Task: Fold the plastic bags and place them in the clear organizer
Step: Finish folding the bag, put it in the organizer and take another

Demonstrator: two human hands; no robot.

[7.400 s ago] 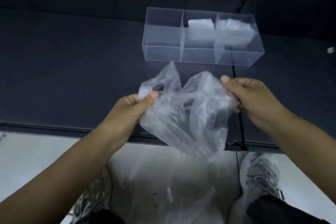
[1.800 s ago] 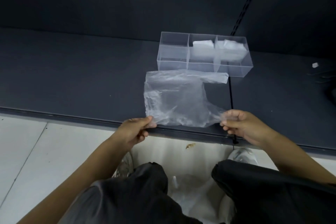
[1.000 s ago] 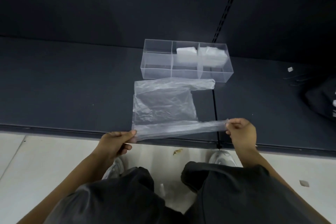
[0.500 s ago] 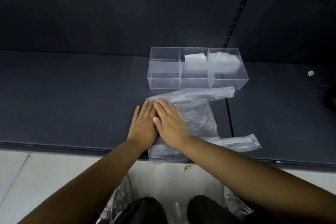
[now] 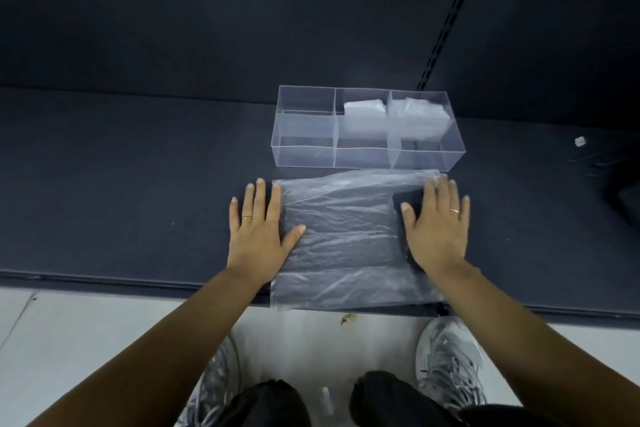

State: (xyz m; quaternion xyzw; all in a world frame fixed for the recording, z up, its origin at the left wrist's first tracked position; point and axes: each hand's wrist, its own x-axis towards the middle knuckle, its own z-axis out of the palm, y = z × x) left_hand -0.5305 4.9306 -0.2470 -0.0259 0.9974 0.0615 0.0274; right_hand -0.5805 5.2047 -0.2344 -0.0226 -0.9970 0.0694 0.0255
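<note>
We note plastic bag (image 5: 346, 243) spread flat on shelf (image 5: 121, 201), just in front of clear organizer (image 5: 304, 156) | left hand (image 5: 258, 236) flat, fingers straight, at bag's left edge | right hand (image 5: 438, 236) likewise flat at its right edge | folded bags (image 5: 363, 107) in middle and right compartments.

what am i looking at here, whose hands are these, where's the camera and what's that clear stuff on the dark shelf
No machine: these are a person's bare hands, filmed by one camera worn on their head, looking down. A clear plastic bag lies spread on the dark shelf. The left hand and right hand rest flat at its sides; nothing is gripped. Behind stands a clear organizer: one folded bag in the middle compartment, a second folded bag in the right, the left empty.
</note>
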